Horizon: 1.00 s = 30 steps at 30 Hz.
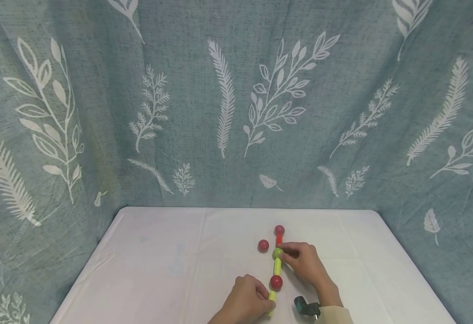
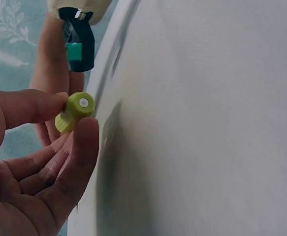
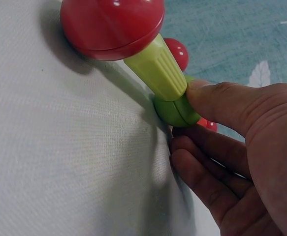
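A chain of magnetic balls and rods lies on the white table. From its far end run a red ball (image 1: 279,230), a red rod (image 1: 278,240), a green ball (image 1: 277,253), a yellow-green rod (image 1: 277,267) and a nearer red ball (image 1: 276,282). My right hand (image 1: 306,263) pinches the green ball between thumb and fingers, also seen in the right wrist view. My left hand (image 1: 245,299) pinches a second yellow-green rod (image 2: 75,111) by thumb and fingertip, close to the nearer red ball. A pale round disc shows on that rod's end in the left wrist view.
Left of the chain sits a loose red ball (image 1: 263,245). The white cloth-covered table (image 1: 159,261) has its far edge against a blue-green curtain (image 1: 188,112) with white leaf prints. A dark wrist camera (image 1: 306,308) hangs at the right wrist, near the chain's near end.
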Motion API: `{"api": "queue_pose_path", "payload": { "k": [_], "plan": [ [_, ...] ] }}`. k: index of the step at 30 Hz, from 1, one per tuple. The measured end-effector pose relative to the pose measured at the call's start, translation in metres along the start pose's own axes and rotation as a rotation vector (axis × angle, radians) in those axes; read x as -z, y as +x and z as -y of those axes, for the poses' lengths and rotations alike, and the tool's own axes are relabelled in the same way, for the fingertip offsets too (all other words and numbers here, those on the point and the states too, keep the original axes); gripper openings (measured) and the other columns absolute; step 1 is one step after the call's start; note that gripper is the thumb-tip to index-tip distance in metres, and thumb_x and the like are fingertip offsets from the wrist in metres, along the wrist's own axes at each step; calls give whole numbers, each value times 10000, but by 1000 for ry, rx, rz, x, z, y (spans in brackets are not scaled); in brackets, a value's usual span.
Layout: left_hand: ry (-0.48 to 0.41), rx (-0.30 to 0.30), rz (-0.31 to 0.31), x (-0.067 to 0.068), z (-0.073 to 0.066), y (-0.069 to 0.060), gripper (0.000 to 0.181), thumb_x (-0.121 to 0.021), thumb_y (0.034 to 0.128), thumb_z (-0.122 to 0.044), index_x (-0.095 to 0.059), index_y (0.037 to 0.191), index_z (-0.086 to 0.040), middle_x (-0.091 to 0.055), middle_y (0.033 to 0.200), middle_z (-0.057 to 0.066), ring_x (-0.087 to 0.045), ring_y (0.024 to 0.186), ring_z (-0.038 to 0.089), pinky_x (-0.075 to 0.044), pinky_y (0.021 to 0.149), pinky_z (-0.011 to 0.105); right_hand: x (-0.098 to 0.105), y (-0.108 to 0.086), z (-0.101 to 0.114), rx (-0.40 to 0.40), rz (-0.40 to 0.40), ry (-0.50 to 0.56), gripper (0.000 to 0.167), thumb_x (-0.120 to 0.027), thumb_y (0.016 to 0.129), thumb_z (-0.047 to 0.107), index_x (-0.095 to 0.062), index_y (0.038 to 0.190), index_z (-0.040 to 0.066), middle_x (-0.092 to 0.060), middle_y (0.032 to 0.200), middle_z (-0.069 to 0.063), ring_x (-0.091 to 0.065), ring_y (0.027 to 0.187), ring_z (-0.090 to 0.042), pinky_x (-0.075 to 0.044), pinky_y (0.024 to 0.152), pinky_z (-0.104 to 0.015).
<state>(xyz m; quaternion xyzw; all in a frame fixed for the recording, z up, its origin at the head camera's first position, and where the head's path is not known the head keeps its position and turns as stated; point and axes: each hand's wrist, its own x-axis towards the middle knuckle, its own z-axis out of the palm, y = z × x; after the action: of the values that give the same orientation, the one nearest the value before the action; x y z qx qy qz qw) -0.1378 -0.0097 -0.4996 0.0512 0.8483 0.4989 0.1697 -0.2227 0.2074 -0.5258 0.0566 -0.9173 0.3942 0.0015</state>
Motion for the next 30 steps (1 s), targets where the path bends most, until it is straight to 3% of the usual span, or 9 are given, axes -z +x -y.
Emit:
{"api": "queue_pose_path", "payload": {
  "k": [6, 14, 23, 30],
  "plan": [
    [12, 19, -7, -11, -5, 6, 232, -904, 833, -66, -683, 763, -63, -589, 867, 87, -607, 710, 167, -554, 610, 265, 0, 0, 0, -5, 1, 5, 214, -839, 966, 218, -833, 1172, 275, -832, 1192, 43, -784, 1120, -178, -620, 1027, -464],
    [53, 86, -11, -13, -10, 10, 266, -904, 844, -99, -645, 791, -65, -568, 856, 99, -607, 683, 179, -535, 611, 268, -1, -1, 0, -12, 5, 7, 227, -848, 958, 221, -834, 1178, 273, -831, 1196, 38, -782, 1120, -183, -616, 1034, -476],
    [61, 84, -47, -13, -8, 14, 287, -923, 836, -125, -645, 777, -84, -540, 939, 114, -557, 798, 218, -485, 599, 279, -1, -1, 1, -27, 6, 15, 233, -854, 961, 232, -837, 1192, 251, -831, 1208, 26, -780, 1148, -207, -606, 1056, -496],
    [83, 111, -47, -16, -8, 16, 302, -931, 850, -143, -637, 812, -86, -532, 922, 104, -558, 777, 205, -535, 653, 308, -2, 0, 0, -19, -14, 9, 223, -854, 957, 204, -840, 1177, 243, -834, 1190, 23, -785, 1116, -194, -618, 1033, -482]
  ]
}}
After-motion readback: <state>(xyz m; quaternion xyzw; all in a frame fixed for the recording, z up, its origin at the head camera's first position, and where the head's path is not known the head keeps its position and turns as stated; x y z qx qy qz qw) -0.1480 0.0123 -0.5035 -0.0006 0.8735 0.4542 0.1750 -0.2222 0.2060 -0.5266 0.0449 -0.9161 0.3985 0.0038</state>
